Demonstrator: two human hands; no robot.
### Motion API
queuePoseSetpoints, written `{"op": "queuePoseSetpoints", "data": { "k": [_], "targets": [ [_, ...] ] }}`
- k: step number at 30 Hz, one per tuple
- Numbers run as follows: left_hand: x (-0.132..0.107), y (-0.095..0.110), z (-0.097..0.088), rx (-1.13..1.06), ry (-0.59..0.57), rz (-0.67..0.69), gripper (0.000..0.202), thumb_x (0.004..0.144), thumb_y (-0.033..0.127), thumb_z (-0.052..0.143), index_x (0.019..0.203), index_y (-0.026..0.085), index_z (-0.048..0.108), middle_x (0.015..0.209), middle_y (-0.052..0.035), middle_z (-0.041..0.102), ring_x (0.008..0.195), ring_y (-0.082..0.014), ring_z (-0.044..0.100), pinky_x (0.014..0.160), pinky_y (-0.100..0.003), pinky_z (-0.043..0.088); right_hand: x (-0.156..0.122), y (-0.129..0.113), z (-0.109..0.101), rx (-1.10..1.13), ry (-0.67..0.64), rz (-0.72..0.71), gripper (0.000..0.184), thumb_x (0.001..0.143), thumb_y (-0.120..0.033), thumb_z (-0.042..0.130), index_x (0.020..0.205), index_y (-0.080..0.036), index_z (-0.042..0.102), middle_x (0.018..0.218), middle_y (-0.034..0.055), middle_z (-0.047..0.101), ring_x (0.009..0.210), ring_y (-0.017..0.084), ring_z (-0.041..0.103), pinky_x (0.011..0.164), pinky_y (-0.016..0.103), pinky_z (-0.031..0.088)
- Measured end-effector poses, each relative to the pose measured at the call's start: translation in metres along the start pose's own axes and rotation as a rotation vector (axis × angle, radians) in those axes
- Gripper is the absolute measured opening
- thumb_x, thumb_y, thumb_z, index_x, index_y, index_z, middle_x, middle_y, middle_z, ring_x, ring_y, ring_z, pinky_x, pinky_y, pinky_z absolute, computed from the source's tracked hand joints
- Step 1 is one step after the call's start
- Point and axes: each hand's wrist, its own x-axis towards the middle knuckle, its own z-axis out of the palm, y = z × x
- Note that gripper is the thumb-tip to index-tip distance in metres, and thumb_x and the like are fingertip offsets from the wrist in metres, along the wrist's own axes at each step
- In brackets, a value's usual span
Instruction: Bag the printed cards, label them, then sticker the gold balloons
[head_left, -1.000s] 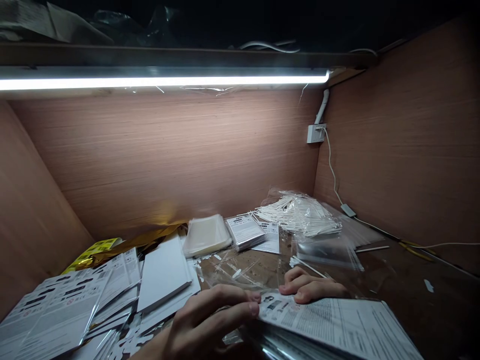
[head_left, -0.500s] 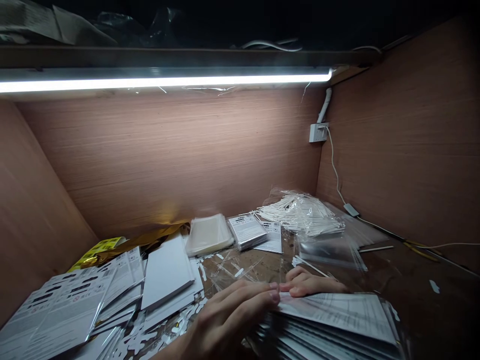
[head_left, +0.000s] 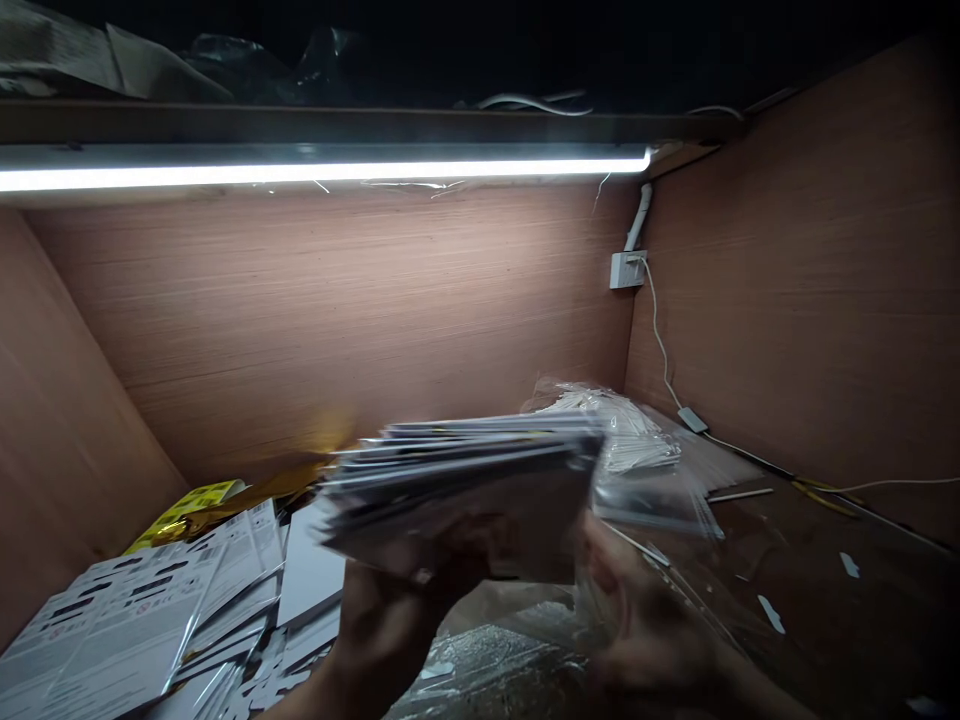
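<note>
A thick stack of printed cards in clear sleeves [head_left: 480, 470] is raised above the worktop, smeared by motion, its edges fanned toward the left. My left hand [head_left: 397, 610] grips it from below at the left, the fingers in shadow under the stack. At the stack's lower right corner, my right hand [head_left: 637, 610] is closed against the edge; motion blurs its fingers. Beneath both hands lies crumpled clear plastic film [head_left: 510, 650] on the brown worktop.
Sleeved cards [head_left: 112, 620] and blank white cards [head_left: 311, 565] lie at left, beside yellow packaging [head_left: 187, 510]. Behind the stack sits a bag of white sticks [head_left: 637, 430] near clear plastic sleeves [head_left: 660, 505]. A cable [head_left: 656, 320] runs down from a wall socket [head_left: 627, 270].
The card stack has been lifted off the worktop and tipped up, moving left and away from me. My hands have gone from its top to its underside and right edge.
</note>
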Motion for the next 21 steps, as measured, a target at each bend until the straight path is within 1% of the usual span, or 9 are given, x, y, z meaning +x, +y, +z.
{"op": "queuePoseSetpoints", "data": {
  "k": [2,4,6,9,13,15,18,19,21],
  "targets": [
    [-0.002,-0.006,-0.005,0.012,0.004,-0.045,0.013,0.087,0.029,0.082,0.079,0.020,0.079,0.079,-0.0040,0.080,0.073,-0.0222,0.078,0.065,-0.030,0.068,0.014,-0.024,0.006,0.021,0.045,0.070,0.064,0.068,-0.052,0.092,0.119,-0.020,0.070,0.108,0.0078,0.072,0.100,0.029,0.069,0.087,0.038,0.058],
    [-0.006,-0.014,-0.009,0.029,0.002,-0.079,0.008,0.086,0.028,0.082,0.082,0.021,0.081,0.079,-0.0033,0.080,0.074,-0.0213,0.078,0.065,-0.028,0.068,0.024,-0.044,0.010,0.027,0.053,0.119,0.033,0.082,-0.049,0.082,0.091,-0.019,0.071,0.085,0.0012,0.068,0.078,0.019,0.063,0.069,0.029,0.051],
    [-0.010,-0.021,-0.013,0.013,0.028,-0.085,0.008,0.086,0.029,0.083,0.089,0.022,0.082,0.084,-0.0049,0.082,0.075,-0.0221,0.079,0.063,-0.027,0.068,0.029,-0.058,0.012,0.001,0.067,0.151,0.032,0.089,-0.044,0.075,0.075,-0.018,0.062,0.072,-0.0031,0.056,0.067,0.013,0.051,0.058,0.024,0.038],
    [-0.008,-0.023,-0.018,-0.019,-0.003,-0.038,0.016,0.091,0.038,0.078,0.090,0.023,0.082,0.084,-0.0066,0.082,0.067,-0.0197,0.077,0.055,-0.024,0.065,0.029,-0.067,0.011,-0.058,0.079,0.156,0.030,0.089,-0.034,0.073,0.071,-0.018,0.055,0.069,-0.0051,0.050,0.065,0.011,0.043,0.056,0.024,0.031],
    [0.000,-0.019,-0.017,0.057,-0.080,0.046,0.024,0.089,0.044,0.078,0.080,0.022,0.079,0.071,-0.0044,0.077,0.054,-0.0164,0.069,0.046,-0.022,0.059,0.029,-0.071,0.009,-0.058,0.066,0.075,0.016,0.087,-0.025,0.072,0.076,-0.019,0.061,0.072,-0.0046,0.059,0.065,0.011,0.048,0.058,0.024,0.033],
    [0.000,-0.021,-0.015,0.123,-0.109,0.051,0.022,0.086,0.041,0.080,0.077,0.021,0.079,0.065,-0.0032,0.076,0.052,-0.0181,0.070,0.047,-0.024,0.061,0.032,-0.072,0.010,-0.077,0.059,0.045,0.013,0.084,-0.023,0.075,0.079,-0.019,0.065,0.073,-0.0043,0.061,0.066,0.012,0.050,0.059,0.024,0.034],
    [-0.005,-0.028,-0.014,0.251,-0.161,0.007,0.025,0.092,0.040,0.073,0.077,0.021,0.080,0.066,-0.0030,0.078,0.058,-0.0218,0.074,0.053,-0.027,0.064,0.036,-0.072,0.010,-0.131,0.052,0.047,0.011,0.083,-0.022,0.079,0.080,-0.018,0.068,0.076,-0.0030,0.065,0.068,0.013,0.054,0.061,0.025,0.037],
    [-0.005,-0.030,-0.016,0.307,-0.170,0.022,0.024,0.093,0.040,0.072,0.080,0.022,0.081,0.069,-0.0026,0.079,0.061,-0.0224,0.076,0.054,-0.027,0.065,0.038,-0.071,0.009,-0.140,0.051,0.041,0.011,0.084,-0.023,0.078,0.081,-0.018,0.069,0.077,-0.0026,0.066,0.069,0.013,0.055,0.061,0.025,0.038],
    [-0.002,-0.030,-0.022,0.401,-0.196,0.144,0.022,0.090,0.045,0.075,0.094,0.024,0.081,0.080,-0.0029,0.082,0.069,-0.0248,0.078,0.058,-0.030,0.067,0.039,-0.067,0.006,-0.157,0.058,0.016,0.016,0.088,-0.026,0.076,0.078,-0.018,0.067,0.074,-0.0031,0.064,0.066,0.013,0.053,0.060,0.025,0.037]
  ]
}}
